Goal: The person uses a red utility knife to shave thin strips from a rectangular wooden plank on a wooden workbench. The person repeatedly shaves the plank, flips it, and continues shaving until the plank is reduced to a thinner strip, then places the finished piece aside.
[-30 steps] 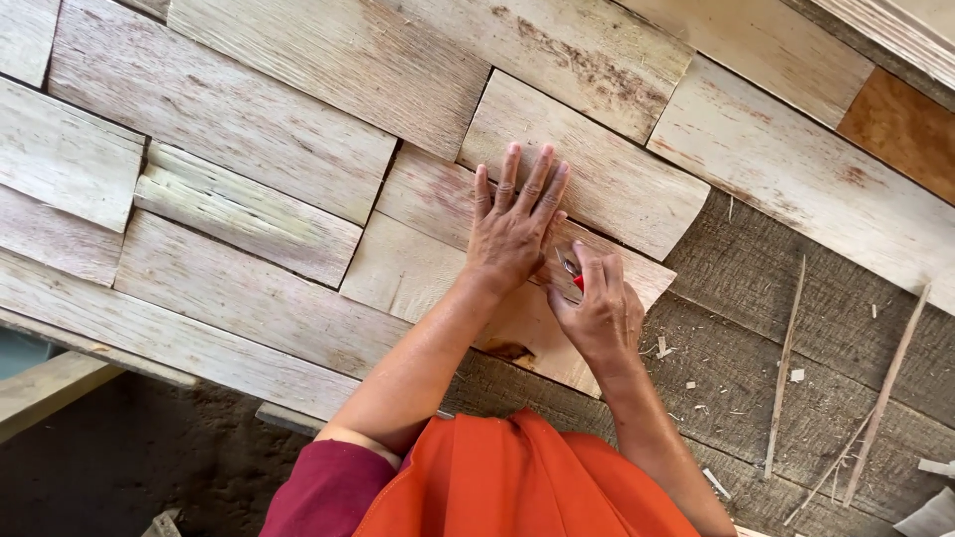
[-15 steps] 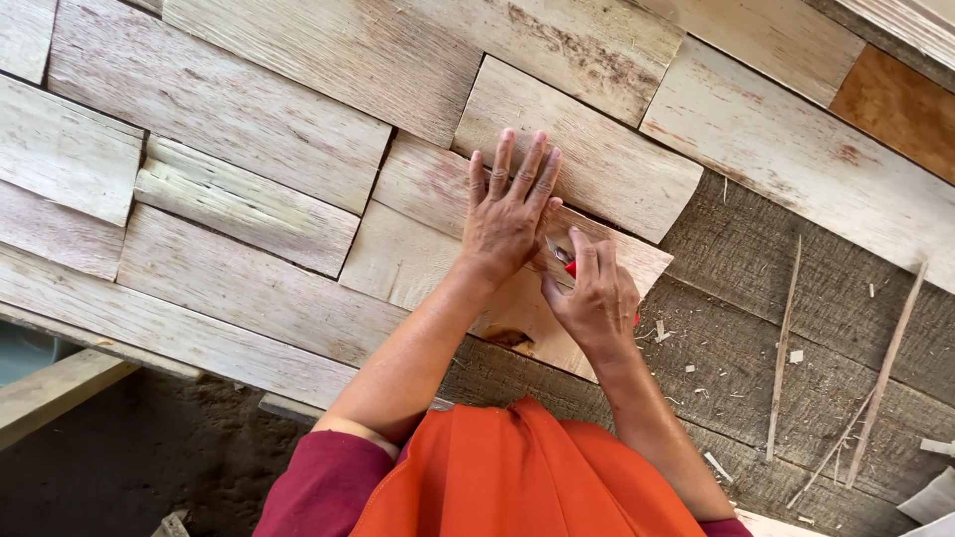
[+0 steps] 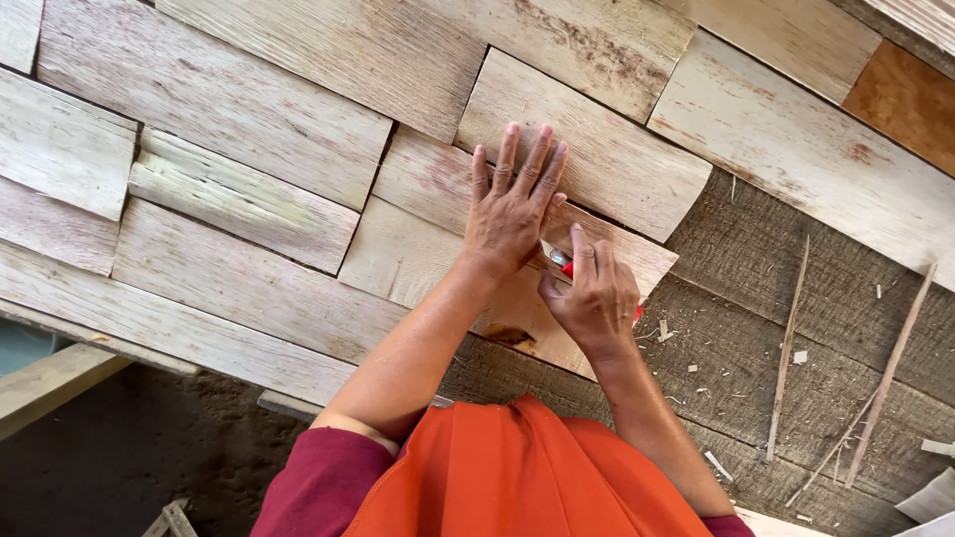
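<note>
**Veneer sheet pinned flat while a red-handled tool is worked at its edge**

The left hand [image 3: 512, 204] is laid flat, fingers spread, on a pale veneer sheet [image 3: 438, 254], evidently to keep the thin piece from shifting or curling. The right hand [image 3: 595, 298] is closed around a red-handled cutter [image 3: 567, 267], its tip set just beside the left palm, near the sheet's right end. Overlapping sheets cover the far side of the grey plank platform [image 3: 756, 298]; trimmed slivers [image 3: 786, 348] lie apart towards its right edge.
</note>
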